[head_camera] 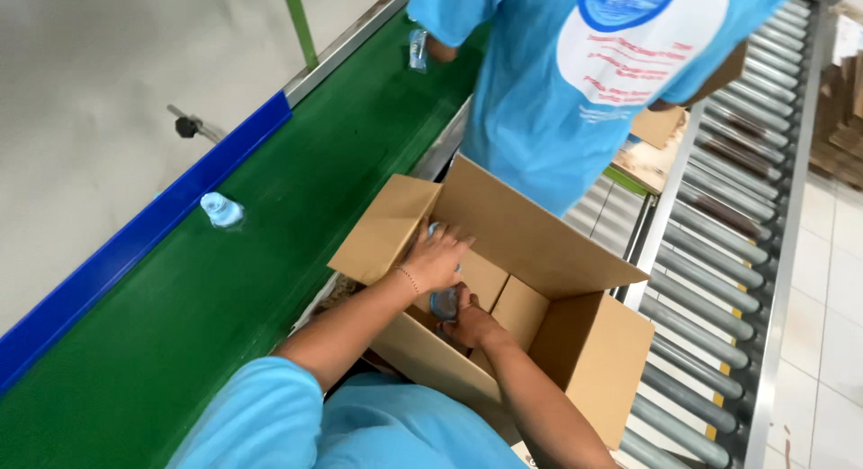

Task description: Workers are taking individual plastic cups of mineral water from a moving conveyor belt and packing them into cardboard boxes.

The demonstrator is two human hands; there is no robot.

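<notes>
A packing plant; green conveyor belt, roller track, cardboard cartons.

One open cardboard box, one bottle lying on the green belt, one held bottle beyond, two people.

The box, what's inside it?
Inside the box are both hands, left and right, holding clear bottles. The hands hide most of them, and the box bottom is mostly covered.
</notes>
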